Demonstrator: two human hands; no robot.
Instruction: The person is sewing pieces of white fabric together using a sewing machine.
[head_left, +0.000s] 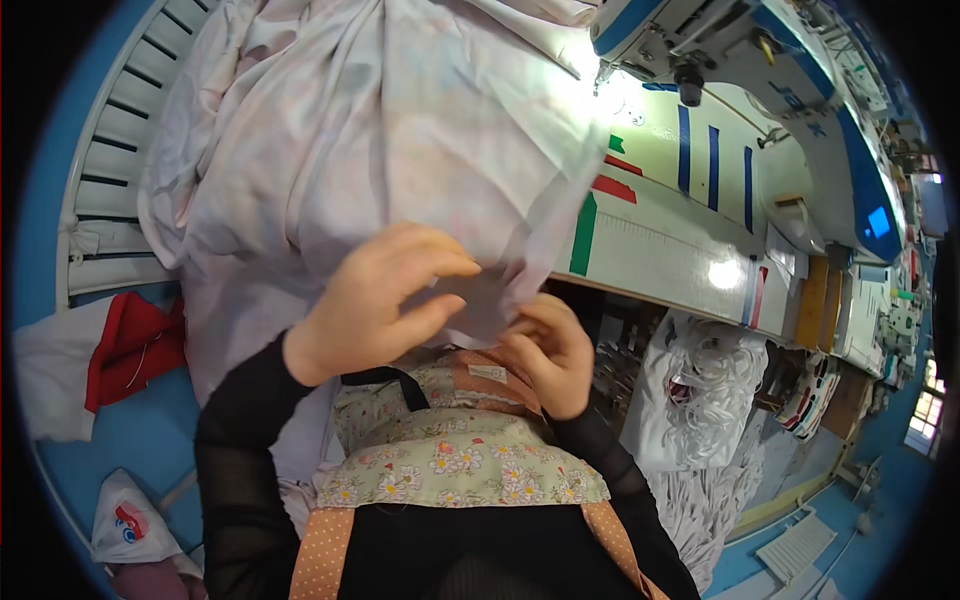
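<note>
A large pale fabric (440, 130) with faint pastel patches spreads over the table and hangs down in front of me. My left hand (375, 300) hovers over its near part, thumb and fingers apart, with nothing between them. At the fabric's near right corner, my right hand (552, 355) is closed, its thumb and fingertips pinching the edge. The fabric there is slightly blurred. To the upper right stands a white and blue sewing machine (810, 90); the fabric passes beside its lit needle area (605, 80).
The white machine table (680, 235) bears a ruler strip and coloured tapes. Under it on the right hangs a bag of white strips (700, 390). A slatted white rack (110, 160) stands left, with red and white cloth (130, 350) below. I wear a flowered apron (460, 465).
</note>
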